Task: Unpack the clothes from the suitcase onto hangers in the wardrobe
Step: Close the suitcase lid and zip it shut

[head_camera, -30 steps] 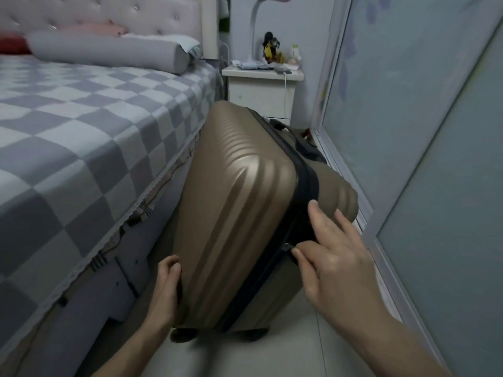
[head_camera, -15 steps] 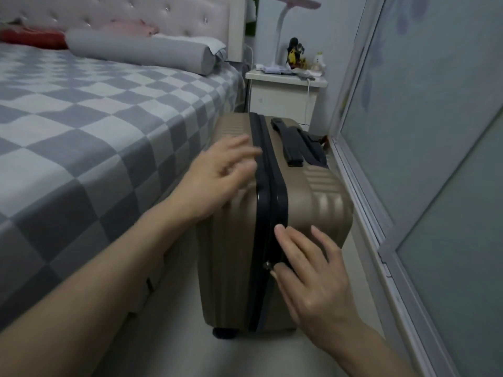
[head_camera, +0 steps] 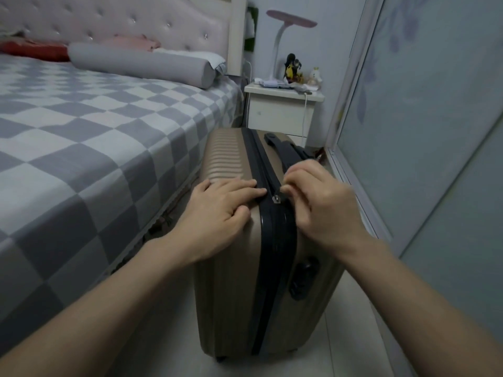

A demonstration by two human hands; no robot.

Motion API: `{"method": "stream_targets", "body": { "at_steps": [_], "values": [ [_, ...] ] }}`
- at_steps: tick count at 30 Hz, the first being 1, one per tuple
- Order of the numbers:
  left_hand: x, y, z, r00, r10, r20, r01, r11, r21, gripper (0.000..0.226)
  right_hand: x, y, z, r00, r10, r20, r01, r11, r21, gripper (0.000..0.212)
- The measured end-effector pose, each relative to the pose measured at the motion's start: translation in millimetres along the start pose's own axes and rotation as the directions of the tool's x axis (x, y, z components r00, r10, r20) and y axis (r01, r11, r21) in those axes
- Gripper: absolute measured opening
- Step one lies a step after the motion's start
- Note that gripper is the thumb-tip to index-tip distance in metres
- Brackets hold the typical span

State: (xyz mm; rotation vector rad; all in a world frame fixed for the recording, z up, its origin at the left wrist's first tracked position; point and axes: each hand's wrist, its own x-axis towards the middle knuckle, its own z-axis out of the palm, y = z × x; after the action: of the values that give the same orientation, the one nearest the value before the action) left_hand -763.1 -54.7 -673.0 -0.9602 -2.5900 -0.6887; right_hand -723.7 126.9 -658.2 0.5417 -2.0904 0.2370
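One suitcase [head_camera: 231,268] stands on edge under both my hands, between the bed [head_camera: 81,148] to my left and the wardrobe door [head_camera: 435,131] to my right, close on either side. My left hand [head_camera: 217,213] lies flat on the shell, fingers straight. My right hand [head_camera: 321,208] curls at the zipper pull [head_camera: 277,199]; the blur hides whether it pinches it. The suitcase's wheels are mostly hidden.

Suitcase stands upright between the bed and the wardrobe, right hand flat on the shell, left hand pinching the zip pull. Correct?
The hands are swapped. In the head view the left hand lies flat on the suitcase shell and the right hand pinches the zip pull. The rest holds.
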Motion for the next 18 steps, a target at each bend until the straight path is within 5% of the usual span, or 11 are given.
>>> {"method": "stream_targets", "body": {
  "at_steps": [3,7,10,14,18],
  "values": [
    [6.0,0.8,-9.5,0.999,0.037,-0.022,-0.037,0.999,-0.018,0.057,26.9,11.4,14.9,0.976,0.141,0.168,-0.135,0.99,-0.051,0.022],
    [35.7,-4.3,-27.0,0.984,-0.176,0.023,0.17,0.899,-0.403,0.03,53.1,38.7,26.3,0.808,0.328,0.49,-0.408,0.911,0.063,0.016],
    [69.8,-29.8,-21.0,0.968,-0.251,0.0,0.245,0.944,-0.221,0.029,57.4,60.2,32.4,0.759,0.41,0.505,-0.512,0.856,0.076,0.032],
    [100.5,-60.9,0.2,0.938,-0.317,0.142,0.325,0.945,-0.032,0.039,51.2,64.2,37.5,0.594,0.415,0.689,-0.61,0.791,0.049,0.045],
    [102.2,-62.2,8.4,0.936,-0.303,0.18,0.305,0.952,0.016,0.044,45.6,64.0,38.0,0.583,0.418,0.697,-0.644,0.76,0.083,0.046]
  ]
}}
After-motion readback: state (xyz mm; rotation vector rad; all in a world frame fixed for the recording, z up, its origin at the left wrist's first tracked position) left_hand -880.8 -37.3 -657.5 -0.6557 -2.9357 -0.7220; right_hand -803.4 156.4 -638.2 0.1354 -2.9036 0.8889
